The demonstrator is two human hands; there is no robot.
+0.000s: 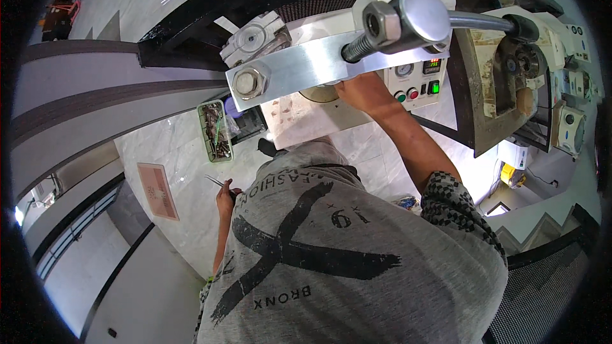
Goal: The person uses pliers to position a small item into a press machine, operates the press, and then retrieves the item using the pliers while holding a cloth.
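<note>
My left hand [225, 200] hangs low beside my body, closed on slim metal tweezers [214, 180] whose two prongs point away from me. My right hand [364, 93] reaches in under the bright metal crossbar [299, 70] of a bench press. Its fingertips are hidden there, close to a round plate [320, 93] on the white worktop [299, 121]. Above the bar stand a threaded screw [360, 48] with a large nut and a domed head [423, 18]. A lever handle [481, 20] runs from that head to the right.
A control box [414, 81] with buttons, a gauge and a lit display stands right of my right hand. Farther right is a brown-stained machine bench [478, 102]. A green tray [217, 130] of small metal parts and a pinkish flat panel [157, 191] lie to the left.
</note>
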